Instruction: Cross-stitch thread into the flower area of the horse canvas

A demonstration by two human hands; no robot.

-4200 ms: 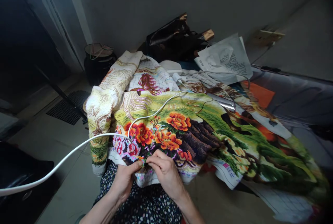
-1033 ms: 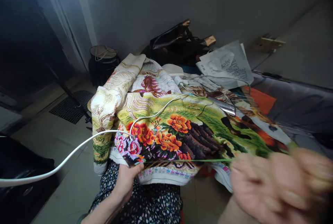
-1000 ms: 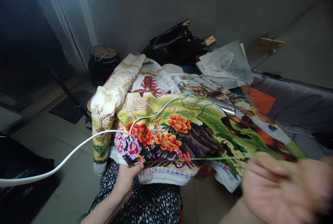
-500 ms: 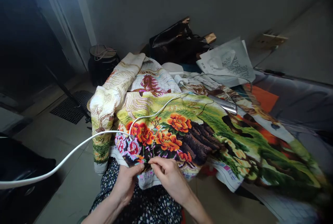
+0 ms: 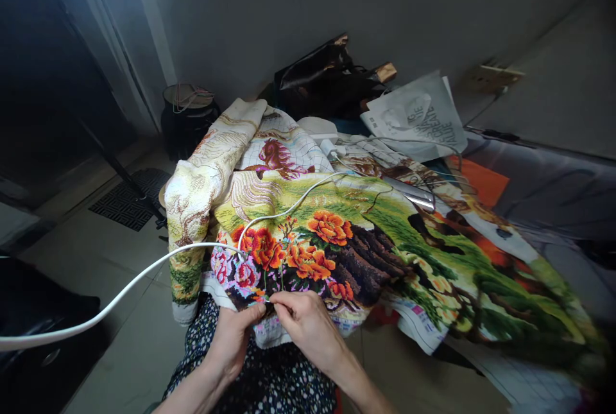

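Observation:
A large cross-stitch cloth [image 5: 366,208] with orange and pink flowers spreads over my lap and the surface ahead. My left hand [image 5: 231,337] pinches its near edge, the thumb on top and the other fingers underneath. Close beside that thumb, my right hand [image 5: 308,321] is closed, thumb against forefinger, on a thin bright needle [image 5: 267,301]. A fine green thread [image 5: 265,273] runs over the flowers near the fingertips. Across the stitched area lies a white cable [image 5: 158,265].
Behind the cloth are a dark shiny bag [image 5: 322,77], a pale printed bag [image 5: 416,115] and a white plug [image 5: 328,147]. A silver bar-like object [image 5: 418,197] rests on the cloth. At left stand a dark round container [image 5: 187,112] and a black pole [image 5: 115,170].
My right hand has moved slightly left, closer to my left thumb, and the bright needle now shows between them. The left hand keeps its grip on the cloth.

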